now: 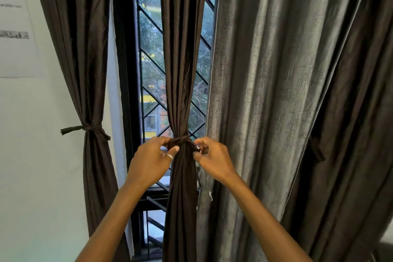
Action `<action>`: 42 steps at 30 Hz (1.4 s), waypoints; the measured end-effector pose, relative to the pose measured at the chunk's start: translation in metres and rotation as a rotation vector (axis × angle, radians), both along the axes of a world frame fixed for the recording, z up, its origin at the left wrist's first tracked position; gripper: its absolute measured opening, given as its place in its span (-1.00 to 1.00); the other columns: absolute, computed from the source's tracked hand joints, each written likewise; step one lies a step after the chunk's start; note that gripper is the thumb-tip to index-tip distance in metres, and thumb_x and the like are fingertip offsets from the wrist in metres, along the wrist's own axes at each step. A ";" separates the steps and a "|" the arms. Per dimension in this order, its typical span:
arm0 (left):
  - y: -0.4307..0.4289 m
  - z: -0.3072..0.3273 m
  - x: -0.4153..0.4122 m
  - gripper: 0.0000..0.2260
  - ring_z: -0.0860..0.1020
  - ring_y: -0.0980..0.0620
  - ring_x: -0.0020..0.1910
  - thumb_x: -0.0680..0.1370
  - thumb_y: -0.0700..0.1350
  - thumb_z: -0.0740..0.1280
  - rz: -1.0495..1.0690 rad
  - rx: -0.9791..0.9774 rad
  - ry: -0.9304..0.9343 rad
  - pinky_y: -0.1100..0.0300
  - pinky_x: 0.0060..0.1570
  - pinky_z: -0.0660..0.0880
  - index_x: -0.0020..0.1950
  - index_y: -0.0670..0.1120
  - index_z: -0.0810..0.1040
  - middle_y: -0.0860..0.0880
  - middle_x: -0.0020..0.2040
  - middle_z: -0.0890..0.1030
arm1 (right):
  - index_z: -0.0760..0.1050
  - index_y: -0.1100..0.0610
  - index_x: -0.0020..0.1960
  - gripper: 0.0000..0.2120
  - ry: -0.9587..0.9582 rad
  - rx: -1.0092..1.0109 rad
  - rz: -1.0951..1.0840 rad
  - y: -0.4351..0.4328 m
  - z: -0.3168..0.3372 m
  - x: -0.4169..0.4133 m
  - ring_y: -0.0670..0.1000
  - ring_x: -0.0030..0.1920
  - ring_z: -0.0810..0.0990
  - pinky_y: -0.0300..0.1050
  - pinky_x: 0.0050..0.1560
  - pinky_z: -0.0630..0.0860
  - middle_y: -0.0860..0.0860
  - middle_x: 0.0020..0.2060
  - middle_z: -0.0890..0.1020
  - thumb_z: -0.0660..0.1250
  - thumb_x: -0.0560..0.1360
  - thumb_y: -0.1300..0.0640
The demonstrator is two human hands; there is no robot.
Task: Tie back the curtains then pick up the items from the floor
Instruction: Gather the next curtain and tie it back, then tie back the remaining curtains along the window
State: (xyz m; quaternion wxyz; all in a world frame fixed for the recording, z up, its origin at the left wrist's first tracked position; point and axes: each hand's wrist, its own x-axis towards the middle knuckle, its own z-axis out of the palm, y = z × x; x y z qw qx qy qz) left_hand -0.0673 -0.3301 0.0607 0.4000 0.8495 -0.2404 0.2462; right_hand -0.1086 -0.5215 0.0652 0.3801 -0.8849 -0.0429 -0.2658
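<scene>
I have both hands up at the middle brown curtain (182,70), which hangs gathered into a narrow bundle in front of the window grille (148,59). A tie band (180,141) of the same dark cloth is wrapped round the bundle at its narrowest point. My left hand (152,159) sits at the left side of the band, its fingers (175,149) curled and pinching the cloth between thumb and forefinger. A silver ring (170,157) shows on one finger. My right hand (212,160) is at the right side of the band, fingers curled and pinching the other end of it, with the loose tip poking out by the thumb. The two hands are apart, with the curtain bundle between them.

To the left, against the wall, a second brown curtain (85,49) is already cinched by its own tie (89,128), one end of which sticks out to the left. Just right of my right hand hangs a grey curtain (265,91), loose and untied, and beyond it a darker curtain (350,134). A printed sheet (17,27) is stuck on the wall at the far left; I cannot read its text.
</scene>
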 end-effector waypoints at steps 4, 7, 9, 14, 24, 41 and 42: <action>-0.006 -0.007 0.006 -0.79 0.63 0.16 -0.21 0.56 0.10 0.37 -0.034 -0.055 0.007 -0.04 -0.10 0.60 0.17 0.10 0.57 0.12 0.07 0.58 | 0.62 0.07 0.16 -0.77 0.014 -0.007 -0.018 0.002 -0.004 -0.001 0.00 -0.04 0.63 0.04 0.07 0.60 0.01 -0.06 0.66 0.41 0.51 0.21; -0.016 -0.012 0.006 -0.73 0.60 0.15 -0.25 0.56 0.08 0.37 0.021 -0.129 0.001 -0.03 -0.12 0.59 0.22 0.04 0.52 0.08 0.14 0.54 | 0.58 0.12 0.25 -0.73 0.037 -0.030 -0.060 0.000 -0.007 -0.002 0.01 0.03 0.64 -0.02 0.14 0.58 0.04 0.04 0.66 0.38 0.56 0.21; -0.022 -0.017 0.005 -0.71 0.58 0.11 -0.25 0.56 0.08 0.37 0.053 -0.169 0.002 -0.02 -0.13 0.58 0.23 0.01 0.49 0.06 0.13 0.52 | 0.57 0.13 0.27 -0.72 0.058 -0.028 -0.101 -0.004 -0.011 -0.003 -0.02 0.04 0.64 -0.06 0.17 0.58 0.02 0.07 0.66 0.37 0.56 0.20; -0.029 -0.038 -0.001 -0.69 0.55 0.01 -0.15 0.56 0.14 0.33 0.033 -0.134 0.076 -0.01 -0.15 0.57 0.22 0.04 0.46 0.10 -0.02 0.49 | 0.62 0.12 0.15 -0.81 0.092 -0.017 -0.305 -0.028 -0.026 -0.003 -0.03 0.02 0.65 -0.09 0.13 0.59 0.00 0.03 0.70 0.34 0.57 0.17; -0.031 -0.052 -0.018 -0.86 0.58 0.18 -0.14 0.56 0.13 0.33 0.053 -0.036 0.186 0.01 -0.07 0.60 0.08 0.14 0.56 0.18 -0.12 0.60 | 0.47 0.09 -0.17 -0.69 0.267 -0.023 -0.341 -0.032 -0.066 0.053 0.09 -0.18 0.60 -0.13 -0.24 0.44 0.03 -0.24 0.61 0.38 0.51 -0.15; -0.125 -0.087 -0.055 -0.75 0.63 0.25 -0.08 0.60 0.15 0.29 0.098 -0.087 0.427 0.25 -0.01 0.60 0.16 0.07 0.62 0.13 -0.03 0.69 | 0.43 0.01 -0.31 -0.73 -0.047 0.196 -0.069 -0.055 -0.133 -0.003 -0.13 -0.39 0.54 -0.18 -0.39 0.38 -0.10 -0.41 0.59 0.36 0.55 0.05; -0.134 -0.088 -0.058 -0.74 0.64 0.24 -0.11 0.58 0.19 0.29 0.114 -0.096 0.436 0.20 0.00 0.61 0.11 0.08 0.63 0.13 -0.07 0.70 | 0.46 0.00 -0.29 -0.75 -0.068 0.190 -0.064 -0.059 -0.135 -0.008 -0.14 -0.38 0.52 -0.18 -0.38 0.36 -0.09 -0.39 0.60 0.34 0.56 0.09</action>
